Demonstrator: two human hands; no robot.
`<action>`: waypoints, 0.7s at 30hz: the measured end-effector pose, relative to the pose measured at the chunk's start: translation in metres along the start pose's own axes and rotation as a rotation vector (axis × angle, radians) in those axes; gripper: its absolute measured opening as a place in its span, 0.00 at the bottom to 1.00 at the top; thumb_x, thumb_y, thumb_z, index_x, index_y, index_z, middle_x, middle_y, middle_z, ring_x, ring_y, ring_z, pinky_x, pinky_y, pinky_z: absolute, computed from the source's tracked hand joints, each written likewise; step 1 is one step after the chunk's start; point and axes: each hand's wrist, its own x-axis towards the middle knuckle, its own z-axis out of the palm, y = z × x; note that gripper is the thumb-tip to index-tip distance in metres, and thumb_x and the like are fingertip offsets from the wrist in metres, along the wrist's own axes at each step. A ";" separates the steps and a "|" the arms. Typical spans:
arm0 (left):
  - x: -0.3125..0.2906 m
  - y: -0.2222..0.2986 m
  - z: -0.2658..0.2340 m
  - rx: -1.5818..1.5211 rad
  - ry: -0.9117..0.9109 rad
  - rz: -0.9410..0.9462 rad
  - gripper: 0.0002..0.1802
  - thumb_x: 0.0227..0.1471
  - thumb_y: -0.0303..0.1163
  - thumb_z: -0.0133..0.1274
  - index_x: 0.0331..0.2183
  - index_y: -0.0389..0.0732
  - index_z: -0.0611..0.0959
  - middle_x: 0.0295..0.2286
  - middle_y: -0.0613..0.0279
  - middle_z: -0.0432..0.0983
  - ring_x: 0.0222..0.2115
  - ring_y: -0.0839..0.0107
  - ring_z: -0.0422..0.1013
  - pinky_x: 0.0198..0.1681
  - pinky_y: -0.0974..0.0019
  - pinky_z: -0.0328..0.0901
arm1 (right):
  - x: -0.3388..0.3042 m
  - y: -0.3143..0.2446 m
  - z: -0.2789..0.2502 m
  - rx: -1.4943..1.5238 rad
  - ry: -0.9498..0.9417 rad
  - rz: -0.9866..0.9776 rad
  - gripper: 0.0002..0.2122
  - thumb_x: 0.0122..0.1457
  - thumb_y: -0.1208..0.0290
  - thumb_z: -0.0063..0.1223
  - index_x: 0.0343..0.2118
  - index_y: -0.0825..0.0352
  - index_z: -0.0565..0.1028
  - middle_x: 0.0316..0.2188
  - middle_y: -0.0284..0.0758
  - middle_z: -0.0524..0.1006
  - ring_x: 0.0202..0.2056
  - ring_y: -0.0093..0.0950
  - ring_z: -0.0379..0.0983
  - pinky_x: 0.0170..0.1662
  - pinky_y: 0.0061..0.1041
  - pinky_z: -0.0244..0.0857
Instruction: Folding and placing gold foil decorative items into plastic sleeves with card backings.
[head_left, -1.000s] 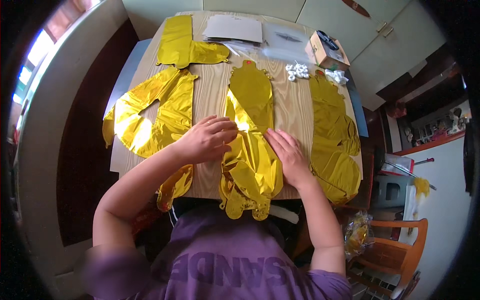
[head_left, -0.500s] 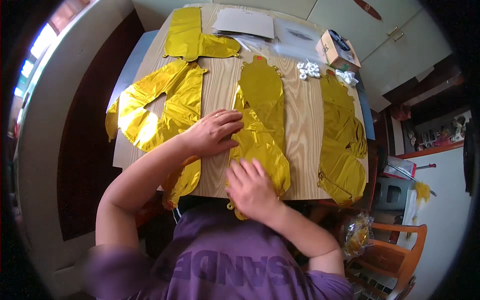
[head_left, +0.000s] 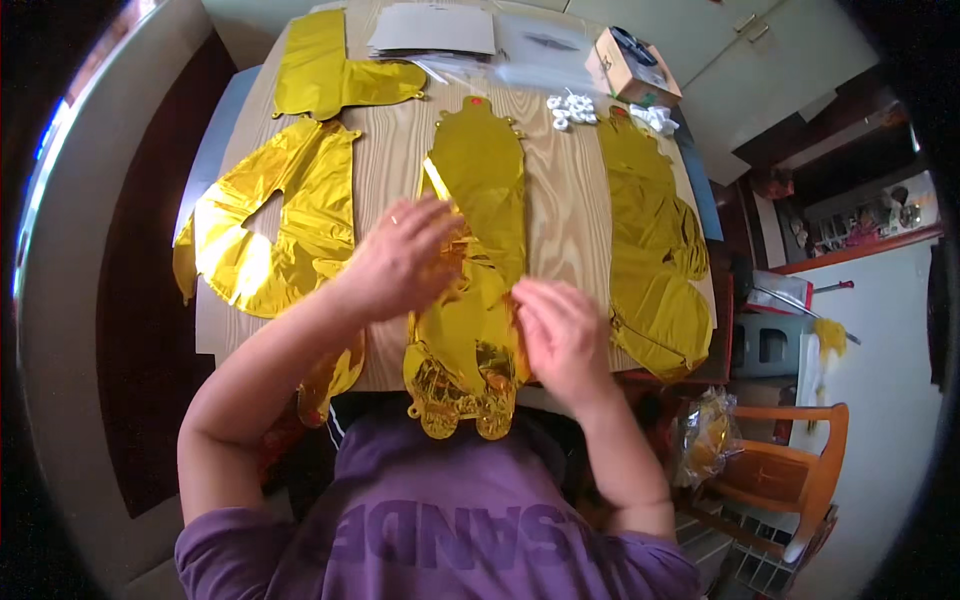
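Head view: reaching the left grip [head_left: 400, 255] over the left edge of the middle gold foil [head_left: 476, 315], and bunching the right grip [head_left: 566, 328] fingers together at its right edge; unable to tell about any pinching. Seeing it lying on the bench [head_left: 568, 220], between two other foils [head_left: 652, 225].

Light from the left glares off gold foil [head_left: 305, 240], edges bending into black.

stack of pale sheets [head_left: 435, 28] — far edge of worktop [head_left: 565, 215] | small white rolls [head_left: 573, 108] near open box [head_left: 625, 86] | wooden chair [head_left: 768, 478] — lower right
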 end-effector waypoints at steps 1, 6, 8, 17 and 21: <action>-0.006 0.018 -0.002 -0.061 -0.055 0.029 0.36 0.54 0.48 0.58 0.59 0.38 0.71 0.60 0.46 0.62 0.64 0.49 0.54 0.68 0.46 0.47 | 0.006 0.020 0.001 -0.083 -0.007 -0.078 0.12 0.60 0.74 0.55 0.46 0.66 0.79 0.48 0.37 0.80 0.52 0.36 0.74 0.58 0.36 0.64; -0.032 0.031 0.000 0.050 -0.226 0.044 0.46 0.53 0.53 0.56 0.64 0.36 0.63 0.64 0.46 0.55 0.67 0.48 0.49 0.68 0.44 0.44 | 0.017 0.045 0.020 -0.209 -0.220 -0.151 0.17 0.61 0.66 0.55 0.51 0.66 0.76 0.58 0.36 0.73 0.61 0.38 0.64 0.66 0.41 0.51; -0.040 0.027 -0.003 0.067 -0.202 0.046 0.45 0.54 0.54 0.55 0.63 0.35 0.64 0.64 0.45 0.56 0.66 0.47 0.51 0.68 0.44 0.44 | 0.016 0.045 0.023 -0.208 -0.229 -0.141 0.18 0.61 0.65 0.54 0.52 0.66 0.76 0.59 0.37 0.72 0.61 0.38 0.63 0.67 0.44 0.48; -0.056 0.028 -0.006 0.085 -0.242 -0.001 0.48 0.55 0.55 0.54 0.65 0.34 0.59 0.65 0.41 0.52 0.67 0.45 0.47 0.69 0.45 0.42 | 0.018 0.052 0.024 -0.188 -0.280 -0.117 0.18 0.62 0.65 0.54 0.55 0.61 0.74 0.62 0.34 0.69 0.63 0.37 0.61 0.68 0.47 0.45; -0.056 0.046 0.004 0.073 -0.252 -0.048 0.49 0.55 0.55 0.54 0.65 0.33 0.57 0.65 0.38 0.48 0.67 0.43 0.44 0.69 0.45 0.41 | 0.023 0.060 0.018 -0.163 -0.308 -0.132 0.18 0.62 0.65 0.53 0.55 0.61 0.74 0.62 0.34 0.68 0.63 0.38 0.61 0.69 0.47 0.44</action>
